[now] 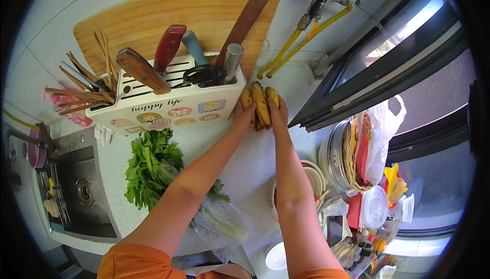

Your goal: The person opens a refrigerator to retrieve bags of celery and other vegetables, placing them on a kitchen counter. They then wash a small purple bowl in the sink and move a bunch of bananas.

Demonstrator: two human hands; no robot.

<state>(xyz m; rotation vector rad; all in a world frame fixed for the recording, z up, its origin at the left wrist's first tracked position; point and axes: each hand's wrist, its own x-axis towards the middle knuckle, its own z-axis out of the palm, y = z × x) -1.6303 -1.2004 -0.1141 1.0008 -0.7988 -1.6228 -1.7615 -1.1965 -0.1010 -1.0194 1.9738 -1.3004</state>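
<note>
A bunch of ripe bananas (261, 104), yellow with dark spots, is held between both hands on the worktop near the wall. My left hand (244, 113) grips its left side, thumb over the peel. On the right side, my right hand (278, 110) holds the outermost banana, thumb also on top. Just left of the bananas stands a white knife and chopstick holder (164, 106) with cartoon stickers. Leafy celery (153, 168), its stalks partly in a clear plastic bag (222, 217), lies under and beside my left forearm.
Behind the holder a wooden cutting board (138, 22) leans on the tiled wall. A steel sink (82, 191) is at the left. At the right are an open window frame (367, 72), yellow gas hoses (294, 51), a lidded pot (332, 156), baskets and a white bowl (276, 256).
</note>
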